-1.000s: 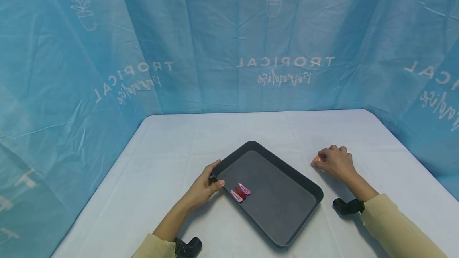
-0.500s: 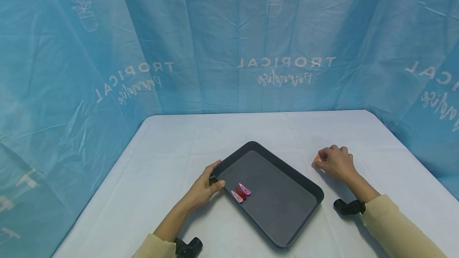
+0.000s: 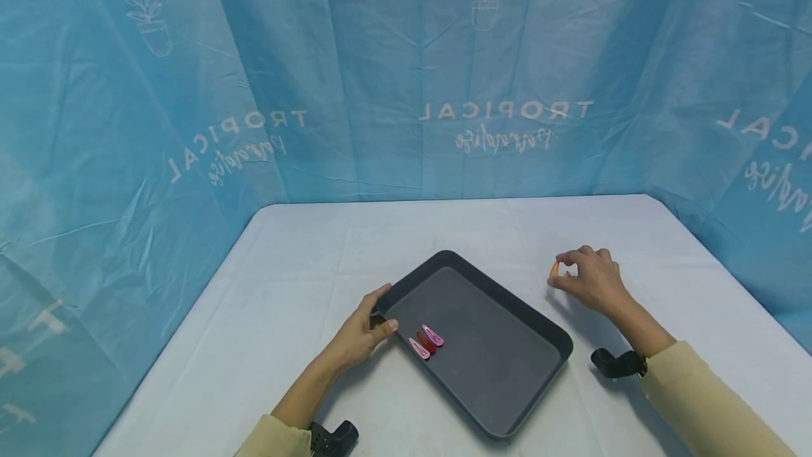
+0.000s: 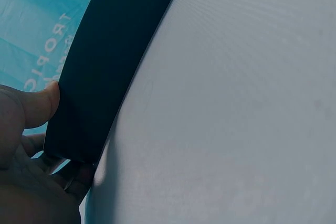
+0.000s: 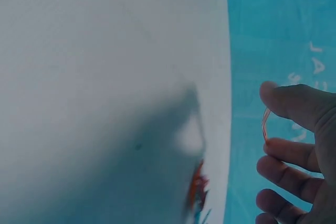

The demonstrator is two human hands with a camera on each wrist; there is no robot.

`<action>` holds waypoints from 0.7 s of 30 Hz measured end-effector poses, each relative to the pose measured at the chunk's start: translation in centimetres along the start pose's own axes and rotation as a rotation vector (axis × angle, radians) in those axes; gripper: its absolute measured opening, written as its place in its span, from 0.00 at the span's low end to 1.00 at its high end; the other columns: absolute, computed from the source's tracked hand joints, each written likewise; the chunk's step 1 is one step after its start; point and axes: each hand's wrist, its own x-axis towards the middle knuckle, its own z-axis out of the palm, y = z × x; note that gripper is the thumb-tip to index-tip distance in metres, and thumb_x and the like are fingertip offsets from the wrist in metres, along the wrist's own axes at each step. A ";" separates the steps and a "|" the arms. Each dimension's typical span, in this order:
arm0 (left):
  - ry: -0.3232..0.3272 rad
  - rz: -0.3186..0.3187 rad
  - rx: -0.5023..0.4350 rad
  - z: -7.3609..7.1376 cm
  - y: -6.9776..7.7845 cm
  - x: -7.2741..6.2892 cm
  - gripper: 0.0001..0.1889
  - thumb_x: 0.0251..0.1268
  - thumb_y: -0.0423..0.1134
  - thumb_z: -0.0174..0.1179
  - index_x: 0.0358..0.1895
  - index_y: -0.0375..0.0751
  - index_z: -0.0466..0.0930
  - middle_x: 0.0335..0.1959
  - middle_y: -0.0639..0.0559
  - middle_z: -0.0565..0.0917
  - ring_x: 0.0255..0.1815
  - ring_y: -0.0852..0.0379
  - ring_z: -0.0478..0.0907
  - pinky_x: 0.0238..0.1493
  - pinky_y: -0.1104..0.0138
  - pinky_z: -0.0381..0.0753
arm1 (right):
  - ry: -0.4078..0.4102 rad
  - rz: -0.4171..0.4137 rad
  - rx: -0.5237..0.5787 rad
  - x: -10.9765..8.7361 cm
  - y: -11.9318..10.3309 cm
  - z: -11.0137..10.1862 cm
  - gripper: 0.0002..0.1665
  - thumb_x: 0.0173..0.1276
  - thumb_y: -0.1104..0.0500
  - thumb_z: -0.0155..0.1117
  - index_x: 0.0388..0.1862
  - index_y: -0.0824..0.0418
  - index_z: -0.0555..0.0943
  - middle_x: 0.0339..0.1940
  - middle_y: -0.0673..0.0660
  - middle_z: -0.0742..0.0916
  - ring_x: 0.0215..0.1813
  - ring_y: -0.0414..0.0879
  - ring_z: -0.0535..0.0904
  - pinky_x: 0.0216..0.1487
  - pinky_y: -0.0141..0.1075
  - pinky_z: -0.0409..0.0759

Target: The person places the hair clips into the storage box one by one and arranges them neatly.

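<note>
In the head view my left hand (image 3: pixel 358 333) grips the left corner of a dark grey baking tray (image 3: pixel 488 281), thumb over the rim. The left wrist view shows the tray's outer wall (image 4: pixel 105 72) between thumb and fingers. Inside the tray lie a light pink hair clip (image 3: pixel 419 348), a red hair clip (image 3: pixel 426 343) and a pink hair clip (image 3: pixel 433 335), side by side. Right of the tray, my right hand (image 3: pixel 590 279) pinches a thin orange hair clip (image 3: pixel 555 269) between thumb and index finger, above the table. It appears edge-on in the right wrist view.
More small coloured clips (image 5: pixel 198 187), orange, red and teal, lie blurred on the table in the right wrist view; the head view mostly hides them behind my right hand. A white cloth covers the table (image 3: pixel 393 231). A blue printed curtain (image 3: pixel 380 90) hangs around it.
My right hand has risen from the tabletop with the orange hair clip pinched in its fingers. My left hand, the tray and the clips in it stay where they were.
</note>
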 end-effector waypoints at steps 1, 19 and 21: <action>0.002 0.000 0.002 0.0 0.0 0.0 0.36 0.66 0.39 0.57 0.74 0.51 0.51 0.76 0.38 0.50 0.75 0.37 0.49 0.66 0.42 0.62 | 0.003 -0.007 0.005 0.0 -0.2 -0.1 0.30 0.54 0.50 0.70 0.51 0.67 0.80 0.46 0.69 0.79 0.49 0.65 0.67 0.47 0.59 0.63; 0.007 -0.010 0.009 -0.1 0.0 0.0 0.35 0.66 0.41 0.58 0.74 0.53 0.52 0.76 0.41 0.51 0.76 0.38 0.45 0.68 0.41 0.57 | 0.030 -0.140 0.080 0.1 -4.7 -2.1 0.29 0.54 0.53 0.73 0.53 0.65 0.80 0.48 0.67 0.79 0.51 0.63 0.67 0.51 0.60 0.63; 0.006 -0.013 0.010 -0.1 0.0 0.0 0.35 0.66 0.41 0.58 0.74 0.54 0.52 0.76 0.41 0.51 0.76 0.38 0.46 0.67 0.41 0.59 | 0.027 -0.156 0.088 0.1 -5.1 -2.2 0.29 0.54 0.53 0.73 0.53 0.64 0.80 0.48 0.66 0.79 0.52 0.62 0.67 0.51 0.60 0.64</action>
